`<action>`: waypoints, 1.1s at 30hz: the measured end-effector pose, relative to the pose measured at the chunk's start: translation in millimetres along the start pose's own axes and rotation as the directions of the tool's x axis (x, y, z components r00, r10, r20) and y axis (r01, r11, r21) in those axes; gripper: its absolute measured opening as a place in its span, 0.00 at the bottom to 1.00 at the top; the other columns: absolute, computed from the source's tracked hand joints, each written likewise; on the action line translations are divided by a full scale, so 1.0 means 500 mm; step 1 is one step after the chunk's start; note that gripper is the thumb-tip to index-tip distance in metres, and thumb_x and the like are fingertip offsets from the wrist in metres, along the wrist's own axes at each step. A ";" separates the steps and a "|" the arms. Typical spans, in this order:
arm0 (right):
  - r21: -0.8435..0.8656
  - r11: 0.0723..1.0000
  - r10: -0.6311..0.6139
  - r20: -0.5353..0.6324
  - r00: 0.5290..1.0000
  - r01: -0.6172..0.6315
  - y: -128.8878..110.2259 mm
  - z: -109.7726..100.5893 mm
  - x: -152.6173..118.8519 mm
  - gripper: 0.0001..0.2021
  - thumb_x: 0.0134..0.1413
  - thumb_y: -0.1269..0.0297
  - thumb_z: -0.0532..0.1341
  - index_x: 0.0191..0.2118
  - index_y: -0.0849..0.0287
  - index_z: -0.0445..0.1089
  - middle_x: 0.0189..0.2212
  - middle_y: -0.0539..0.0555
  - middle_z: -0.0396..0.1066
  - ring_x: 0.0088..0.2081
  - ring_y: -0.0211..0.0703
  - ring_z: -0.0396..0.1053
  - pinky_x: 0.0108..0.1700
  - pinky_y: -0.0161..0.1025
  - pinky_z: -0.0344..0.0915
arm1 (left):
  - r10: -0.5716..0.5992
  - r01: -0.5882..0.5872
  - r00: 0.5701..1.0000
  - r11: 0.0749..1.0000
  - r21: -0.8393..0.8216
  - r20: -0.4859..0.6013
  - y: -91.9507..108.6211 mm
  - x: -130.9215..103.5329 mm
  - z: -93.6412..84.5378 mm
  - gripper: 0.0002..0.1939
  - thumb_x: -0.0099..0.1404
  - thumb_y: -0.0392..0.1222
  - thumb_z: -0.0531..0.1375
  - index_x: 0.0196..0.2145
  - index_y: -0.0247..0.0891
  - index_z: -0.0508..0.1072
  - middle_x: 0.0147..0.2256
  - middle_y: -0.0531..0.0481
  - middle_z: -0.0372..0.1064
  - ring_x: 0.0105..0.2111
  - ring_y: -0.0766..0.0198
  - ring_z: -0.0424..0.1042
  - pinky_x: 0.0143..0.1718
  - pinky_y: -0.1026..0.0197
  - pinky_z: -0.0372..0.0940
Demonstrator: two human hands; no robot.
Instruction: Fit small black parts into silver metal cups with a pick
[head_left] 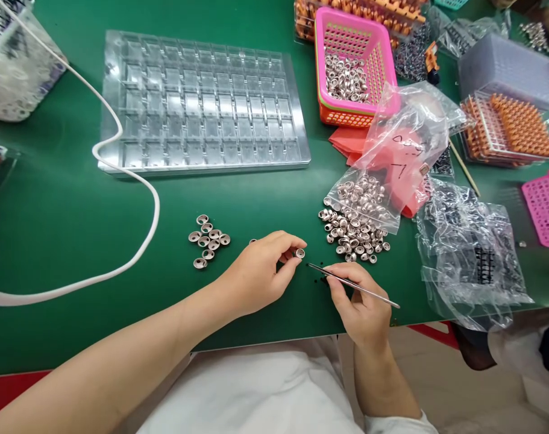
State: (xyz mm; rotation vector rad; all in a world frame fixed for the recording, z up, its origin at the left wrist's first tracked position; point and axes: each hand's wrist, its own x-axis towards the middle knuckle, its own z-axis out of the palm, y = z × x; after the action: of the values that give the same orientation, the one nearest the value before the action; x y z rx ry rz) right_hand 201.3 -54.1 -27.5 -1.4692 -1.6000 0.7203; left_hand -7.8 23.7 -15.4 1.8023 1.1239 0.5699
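Between the thumb and index finger of my left hand is a small silver metal cup, its hollow side facing up. My right hand grips a slim metal rod-like tool like a pen, its dark tip pointing left, just short of the cup. Tiny black bits lie on the green table by the right fingertips. Left of my left hand sits a small group of silver cups, with dark spots inside. A larger heap of cups spreads beyond my right hand.
A clear compartment tray lies at the back. Right of it stand a pink basket holding metal pieces and a marked plastic bag. Plastic-wrapped parts lie at the right edge. A white cable curves across the left.
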 end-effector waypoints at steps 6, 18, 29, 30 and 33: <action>-0.001 1.000 0.001 -0.003 1.000 -0.001 0.000 0.003 0.000 0.11 0.58 0.75 0.63 0.45 0.53 0.73 0.40 0.52 0.77 0.42 0.45 0.76 0.44 0.45 0.74 | 0.013 -0.014 1.000 1.000 -0.010 -0.023 0.000 0.000 0.001 0.09 0.69 0.36 0.56 0.44 0.37 0.74 0.38 0.48 0.75 0.35 0.63 0.75 0.39 0.60 0.70; 0.017 1.000 -0.024 -0.004 1.000 0.024 -0.003 0.006 0.000 0.14 0.58 0.77 0.63 0.46 0.52 0.73 0.40 0.53 0.77 0.42 0.45 0.76 0.43 0.45 0.74 | 0.020 -0.020 0.999 1.000 -0.002 -0.041 0.001 0.002 0.001 0.09 0.69 0.35 0.57 0.44 0.37 0.75 0.36 0.51 0.77 0.33 0.64 0.75 0.37 0.61 0.69; 0.098 0.991 -0.067 -0.230 0.971 0.092 -0.005 0.011 -0.004 0.12 0.57 0.75 0.64 0.43 0.51 0.73 0.35 0.52 0.78 0.37 0.47 0.77 0.36 0.48 0.76 | 0.024 -0.026 0.999 0.998 -0.064 -0.026 0.006 -0.002 0.003 0.08 0.68 0.36 0.58 0.44 0.38 0.74 0.36 0.50 0.77 0.33 0.65 0.75 0.36 0.63 0.71; 0.108 0.988 -0.081 -0.264 0.961 0.113 -0.006 0.012 -0.004 0.12 0.57 0.75 0.64 0.43 0.51 0.73 0.34 0.52 0.78 0.37 0.47 0.77 0.36 0.48 0.75 | 0.032 -0.033 0.999 0.996 -0.088 -0.013 0.009 -0.002 0.003 0.07 0.68 0.36 0.58 0.43 0.38 0.74 0.36 0.50 0.77 0.32 0.65 0.75 0.36 0.63 0.71; 0.142 0.978 -0.105 -0.293 0.950 0.152 -0.009 0.012 -0.005 0.13 0.57 0.77 0.63 0.44 0.51 0.73 0.33 0.52 0.77 0.36 0.47 0.77 0.34 0.48 0.75 | 0.064 -0.060 0.998 0.988 -0.140 0.023 0.015 -0.004 0.007 0.07 0.68 0.35 0.57 0.42 0.37 0.75 0.34 0.50 0.77 0.31 0.66 0.74 0.35 0.64 0.71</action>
State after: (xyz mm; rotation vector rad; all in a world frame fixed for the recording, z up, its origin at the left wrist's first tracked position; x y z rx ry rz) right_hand 193.5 -56.3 -27.2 -1.2724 -1.3688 0.5245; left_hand -2.8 18.9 -10.3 1.7238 0.9875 0.6433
